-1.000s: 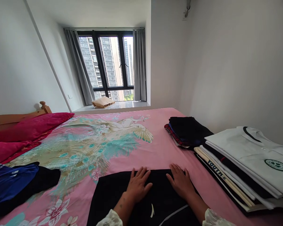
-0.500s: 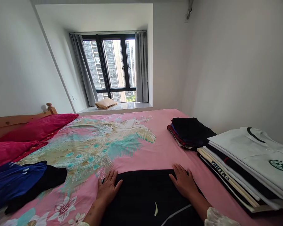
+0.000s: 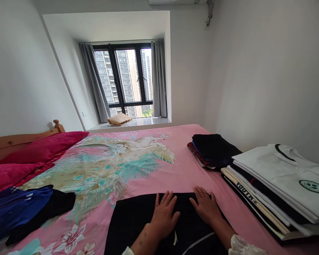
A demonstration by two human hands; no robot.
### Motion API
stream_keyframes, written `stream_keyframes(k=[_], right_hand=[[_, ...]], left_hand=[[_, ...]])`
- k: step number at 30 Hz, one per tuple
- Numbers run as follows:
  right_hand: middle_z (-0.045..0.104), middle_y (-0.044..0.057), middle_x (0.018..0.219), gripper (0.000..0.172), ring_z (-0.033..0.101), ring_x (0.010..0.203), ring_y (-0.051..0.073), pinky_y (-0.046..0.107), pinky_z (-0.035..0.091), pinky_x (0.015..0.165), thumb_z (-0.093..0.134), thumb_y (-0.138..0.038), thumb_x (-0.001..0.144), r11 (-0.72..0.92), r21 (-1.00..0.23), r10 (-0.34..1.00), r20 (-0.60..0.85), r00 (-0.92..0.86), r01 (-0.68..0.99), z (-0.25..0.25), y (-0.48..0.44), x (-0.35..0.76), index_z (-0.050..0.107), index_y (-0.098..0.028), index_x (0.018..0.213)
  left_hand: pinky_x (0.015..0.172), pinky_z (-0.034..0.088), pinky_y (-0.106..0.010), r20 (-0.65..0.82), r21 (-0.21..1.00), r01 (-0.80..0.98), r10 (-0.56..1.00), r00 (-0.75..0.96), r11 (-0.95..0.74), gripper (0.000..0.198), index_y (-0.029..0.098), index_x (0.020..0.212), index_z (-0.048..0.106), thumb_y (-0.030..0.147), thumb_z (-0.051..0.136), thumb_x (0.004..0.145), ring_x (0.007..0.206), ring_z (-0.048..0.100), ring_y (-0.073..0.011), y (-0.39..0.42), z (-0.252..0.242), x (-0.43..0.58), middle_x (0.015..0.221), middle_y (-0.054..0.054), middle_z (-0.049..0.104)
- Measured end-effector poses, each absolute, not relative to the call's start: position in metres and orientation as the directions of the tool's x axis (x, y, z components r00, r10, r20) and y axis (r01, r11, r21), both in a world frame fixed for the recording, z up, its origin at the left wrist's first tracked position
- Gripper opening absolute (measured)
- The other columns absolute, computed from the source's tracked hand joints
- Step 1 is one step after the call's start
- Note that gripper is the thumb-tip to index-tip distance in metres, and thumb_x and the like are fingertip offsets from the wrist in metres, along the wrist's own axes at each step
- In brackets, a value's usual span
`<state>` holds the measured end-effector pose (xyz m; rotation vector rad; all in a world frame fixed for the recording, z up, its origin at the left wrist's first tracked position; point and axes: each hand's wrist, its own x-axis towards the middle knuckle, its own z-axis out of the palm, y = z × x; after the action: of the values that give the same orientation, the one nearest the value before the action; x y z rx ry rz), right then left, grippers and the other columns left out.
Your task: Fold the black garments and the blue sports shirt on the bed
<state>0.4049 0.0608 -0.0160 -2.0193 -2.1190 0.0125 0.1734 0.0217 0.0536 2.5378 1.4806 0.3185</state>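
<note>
A black garment [image 3: 138, 219] lies spread flat on the bed in front of me; its lower part runs out of view, so I cannot tell its exact kind. A pale curved line and a small cream mark show on it. My left hand [image 3: 164, 214] rests palm down on the middle of the cloth, fingers stretched. Near the garment's top right corner, my right hand [image 3: 206, 205] lies flat with spread fingers, its tips at the far edge. Neither hand grips anything.
On the right stands a tall stack of folded shirts [image 3: 281, 166], a white one on top. Behind it sits a smaller pile with black cloth [image 3: 215, 147]. Blue and black clothes [image 3: 34, 209] lie at left, near red pillows [image 3: 48, 147]. A peacock-patterned pink sheet [image 3: 175, 177] covers the bed.
My left hand has moved right, from the garment's top left corner to its middle. The right hand stays about where it was. The view has tipped slightly upward.
</note>
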Motion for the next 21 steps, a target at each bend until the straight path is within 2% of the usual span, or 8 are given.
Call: stream_keyframes(k=[3,6,10,14,17,21], right_hand=[[0.032,0.008,0.146,0.065,0.024,0.135,0.026,0.056,0.009,0.108,0.02,-0.056,0.089,0.063,-0.15,0.986,0.161,-0.039,0.987,-0.018,0.062,0.406,0.034,-0.016,0.139],[0.032,0.008,0.146,0.066,0.024,0.135,0.026,0.055,0.01,0.108,0.019,-0.057,0.089,0.064,-0.159,0.986,0.162,-0.038,0.985,-0.019,0.061,0.406,0.034,-0.017,0.139],[0.032,0.008,0.146,0.067,0.024,0.135,0.025,0.054,0.009,0.109,0.019,-0.058,0.089,0.057,-0.168,0.989,0.147,-0.033,0.984,-0.017,0.06,0.406,0.033,-0.017,0.14],[0.032,0.008,0.146,0.067,0.023,0.136,0.025,0.054,0.008,0.109,0.02,-0.057,0.089,0.055,-0.166,0.991,0.133,-0.033,0.985,-0.013,0.058,0.405,0.032,-0.016,0.14],[0.031,0.008,0.147,0.066,0.022,0.136,0.025,0.054,0.008,0.109,0.022,-0.057,0.089,0.049,-0.158,0.991,0.129,-0.028,0.986,-0.013,0.058,0.404,0.032,-0.016,0.141],[0.031,0.008,0.147,0.066,0.022,0.136,0.025,0.054,0.007,0.109,0.021,-0.056,0.089,0.054,-0.155,0.991,0.131,-0.034,0.986,-0.014,0.058,0.404,0.032,-0.016,0.14]], left_hand=[[0.111,0.003,-0.058,0.052,0.331,0.773,0.829,0.557,-0.54,0.058,0.035,0.139,0.03,0.059,0.033,0.086,0.139,0.018,-0.0231,0.022,0.043,0.189,0.15,0.0,0.024],[0.112,0.001,-0.057,0.012,0.307,0.813,0.857,0.515,-0.494,0.06,0.036,0.14,0.029,0.062,0.03,0.086,0.139,0.016,-0.0222,0.028,0.035,0.165,0.151,0.001,0.022],[0.112,0.001,-0.054,-0.025,0.191,0.956,0.973,0.23,-0.221,0.064,0.03,0.142,0.025,0.06,0.031,0.086,0.14,0.015,-0.0226,0.036,0.026,0.089,0.151,-0.001,0.021],[0.111,0.003,-0.056,-0.051,0.117,0.992,0.998,-0.033,0.038,0.068,0.025,0.143,0.024,0.061,0.029,0.085,0.14,0.012,-0.0238,0.032,0.017,0.015,0.151,-0.002,0.02],[0.11,0.005,-0.056,-0.027,0.106,0.986,0.992,-0.124,0.126,0.068,0.025,0.143,0.024,0.06,0.029,0.085,0.14,0.012,-0.0242,0.025,0.013,-0.009,0.151,-0.002,0.02],[0.111,0.01,-0.051,0.046,0.076,0.983,0.984,-0.171,0.168,0.063,0.023,0.14,0.032,0.054,0.033,0.086,0.138,0.019,-0.0235,0.018,0.017,-0.007,0.15,-0.004,0.027]])
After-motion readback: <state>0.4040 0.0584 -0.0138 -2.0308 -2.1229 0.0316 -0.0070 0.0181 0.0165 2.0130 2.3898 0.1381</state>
